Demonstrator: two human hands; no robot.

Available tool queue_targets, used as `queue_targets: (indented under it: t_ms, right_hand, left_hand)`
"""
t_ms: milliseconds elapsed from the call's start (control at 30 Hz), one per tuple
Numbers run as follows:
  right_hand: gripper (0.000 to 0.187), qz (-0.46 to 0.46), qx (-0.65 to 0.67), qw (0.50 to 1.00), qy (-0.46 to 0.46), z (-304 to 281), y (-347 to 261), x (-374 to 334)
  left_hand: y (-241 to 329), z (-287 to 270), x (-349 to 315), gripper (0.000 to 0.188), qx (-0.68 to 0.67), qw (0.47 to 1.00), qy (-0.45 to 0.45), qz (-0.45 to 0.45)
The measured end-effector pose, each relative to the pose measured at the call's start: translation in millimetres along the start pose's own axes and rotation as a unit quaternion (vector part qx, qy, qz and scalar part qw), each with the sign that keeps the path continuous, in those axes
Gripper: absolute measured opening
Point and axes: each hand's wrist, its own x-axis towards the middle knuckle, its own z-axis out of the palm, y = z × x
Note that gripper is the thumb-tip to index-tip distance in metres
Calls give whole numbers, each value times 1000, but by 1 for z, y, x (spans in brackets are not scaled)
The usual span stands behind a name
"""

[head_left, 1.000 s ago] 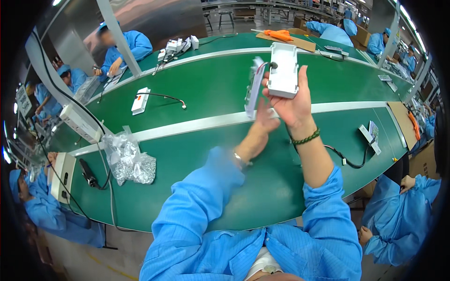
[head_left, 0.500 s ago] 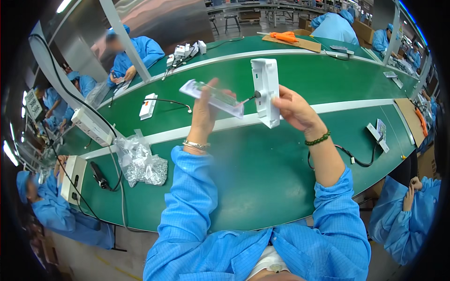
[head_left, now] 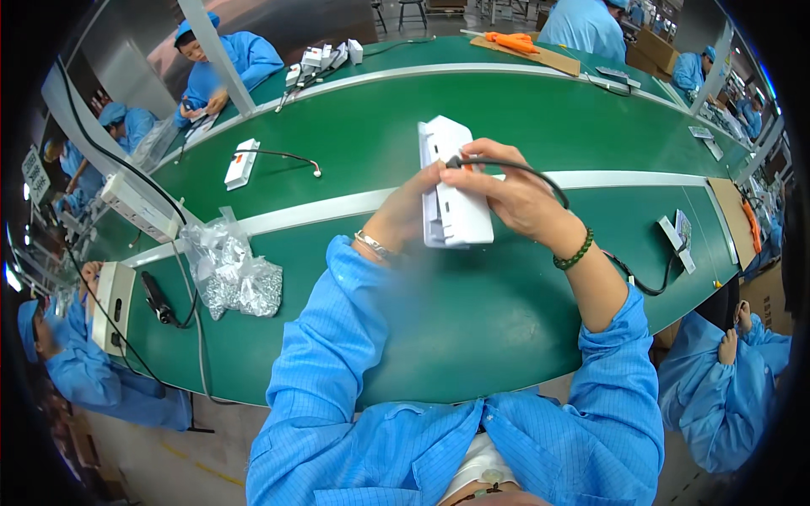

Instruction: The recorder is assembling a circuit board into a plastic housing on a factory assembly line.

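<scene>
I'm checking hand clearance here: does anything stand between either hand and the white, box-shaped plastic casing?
Nothing visible separates the left hand from the white, box-shaped plastic casing. At the right hand, a black, flexible cable runs between thumb and fingers, in front of the casing.

The white case [head_left: 467, 218] looks like smooth plastic

Bright light, faint sheen on green tabletop [head_left: 498, 337], dark curved rim, blur by left sleeve [head_left: 329, 329]
</scene>
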Motion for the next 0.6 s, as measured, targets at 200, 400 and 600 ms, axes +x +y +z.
queue_targets:
  t_ms: [200,400,600]
  right_hand:
    - [50,270,464,842,-63,-16,17,-14]
    - [61,223,406,882,88,23,-8,12]
    - [60,294,357,876,139,20,-35,33]
  left_hand:
    - [14,11,2,44,232,957,142,100]
    - [4,30,3,46,378,898,149,167]
    - [11,48,-1,48,387,870,183,245]
